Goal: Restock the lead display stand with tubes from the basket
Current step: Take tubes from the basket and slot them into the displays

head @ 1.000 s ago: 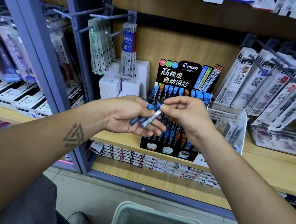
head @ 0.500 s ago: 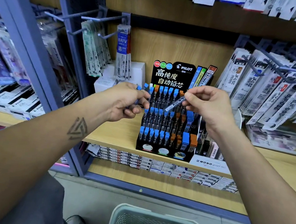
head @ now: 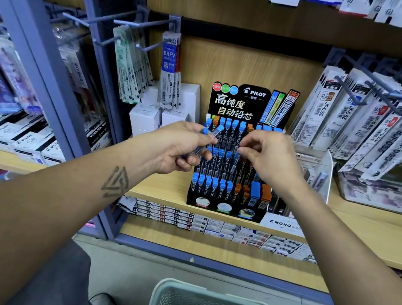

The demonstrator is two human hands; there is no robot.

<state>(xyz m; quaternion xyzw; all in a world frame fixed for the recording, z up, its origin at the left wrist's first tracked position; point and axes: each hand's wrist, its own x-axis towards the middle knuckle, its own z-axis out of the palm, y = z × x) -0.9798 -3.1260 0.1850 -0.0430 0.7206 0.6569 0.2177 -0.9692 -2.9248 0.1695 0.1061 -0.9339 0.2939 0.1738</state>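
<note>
The left hand (head: 178,148) grips a few slim dark plastic lead tubes with blue caps (head: 212,134), their capped ends poking up past the thumb. The right hand (head: 267,160) curls its fingertips against the middle row of the black tiered cardboard display stand (head: 226,203) at the wooden shelf's (head: 163,186) front edge; whether it holds anything I cannot tell. The pale green perforated plastic basket (head: 214,296) sits on the floor below.

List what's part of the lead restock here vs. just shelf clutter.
Job:
- lead display stand
- blue-capped tubes gripped in left hand
- right hand, fingers at the stand's middle row
- basket on the floor

Clutter:
- BRFV refill packs
- white boxes
- hanging refills
- MONO holder
</note>
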